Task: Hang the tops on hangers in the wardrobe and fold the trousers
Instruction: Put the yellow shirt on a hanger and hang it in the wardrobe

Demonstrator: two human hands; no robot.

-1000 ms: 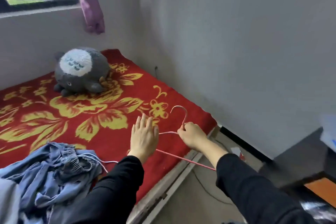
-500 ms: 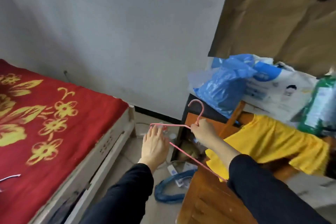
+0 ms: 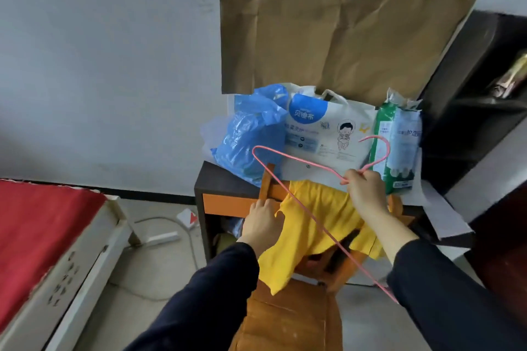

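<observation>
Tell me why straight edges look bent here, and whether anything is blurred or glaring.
Head view: the wide-angle lens bows the bed frame and dark shelf near the edges; light is soft and even, with mild sheen on the blue plastic bag; the left hand, right hand, yellow top and pink hanger look fairly sharp.

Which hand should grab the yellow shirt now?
Left. The left hand is open and empty, right at the edge of the yellow shirt draped over the chair back. The right hand is busy pinching the pink hanger by its neck.
</observation>
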